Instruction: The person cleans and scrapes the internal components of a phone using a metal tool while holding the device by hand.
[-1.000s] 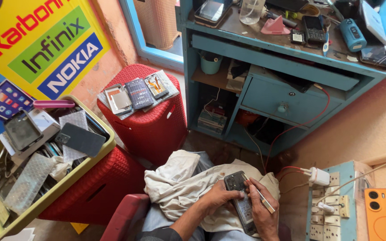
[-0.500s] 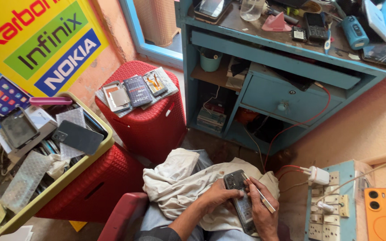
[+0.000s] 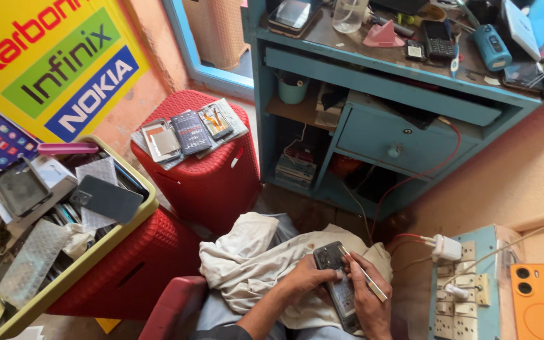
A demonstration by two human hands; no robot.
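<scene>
My left hand (image 3: 310, 280) was closed around the upper part of a phone (image 3: 338, 286), with the fingers wrapped on its left edge and the thumb across its face. My right hand (image 3: 369, 302) gripped the right edge of the same phone, and its fingers were also pinched on a thin metal tool (image 3: 363, 274). The tool lay slanted along the right side of the phone, with its tip touching near the top corner.

The phone rested over my lap, on a pale cloth (image 3: 253, 264). Its long axis ran away from me, leaning a little to the left, so the top end pointed toward the blue desk (image 3: 404, 135). The bottom end went out of the picture edge, so I could not see it.

On my left, the cloth left some free room before the red stools (image 3: 212, 176). One stool carried a few phone parts (image 3: 190, 132) on its top. Further left stood a yellow tray (image 3: 140, 214) full of phones and packets.

On my right, room was narrow. A board of sockets (image 3: 464, 289) with a white charger (image 3: 446, 247) stood just beside my right hand, and an orange phone (image 3: 543, 299) lay beyond it. A red wire (image 3: 429, 167) came down from the desk drawer toward the charger.
</scene>
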